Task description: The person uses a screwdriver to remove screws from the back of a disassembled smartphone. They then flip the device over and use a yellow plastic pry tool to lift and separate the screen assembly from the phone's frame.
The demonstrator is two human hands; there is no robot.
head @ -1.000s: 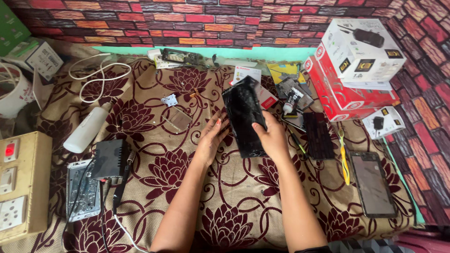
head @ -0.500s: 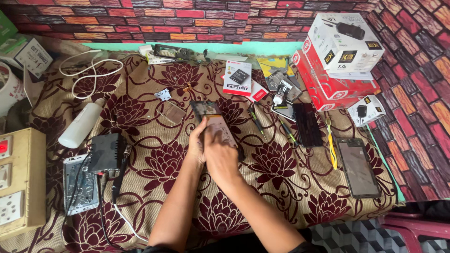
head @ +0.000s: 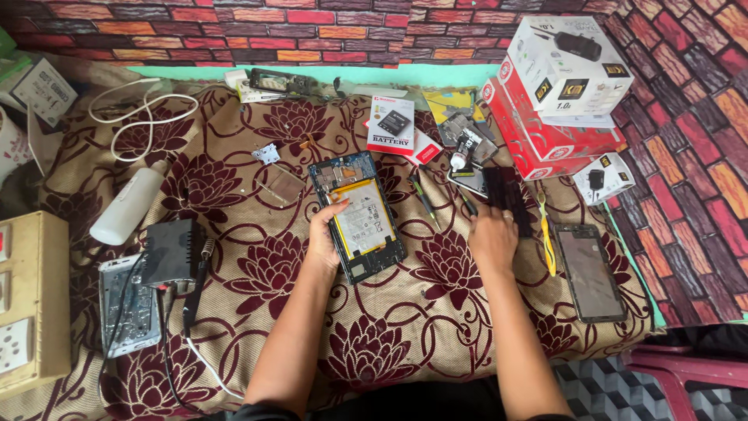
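Note:
My left hand (head: 326, 234) grips the left edge of an opened tablet-like device (head: 360, 217). The device lies on the floral cloth with its back off, showing a pale battery and a blue circuit board. My right hand (head: 492, 238) is out to the right, back of the hand up. Its fingertips touch the lower edge of a black panel (head: 508, 195) on the cloth. The fingers are foreshortened, so I cannot see whether they grip anything.
A dark phone (head: 590, 269) and a yellow tool (head: 547, 234) lie right of my right hand. Red and white boxes (head: 561, 86) stand at the back right, with a battery box (head: 389, 125) in the middle. On the left are a white bottle (head: 128, 204), a black unit (head: 171, 251), a socket board (head: 31, 300) and a white cable (head: 144, 117).
The dark device held up in both hands has come down onto the cloth, its open back facing up. My right hand has left it and moved right to the black panel.

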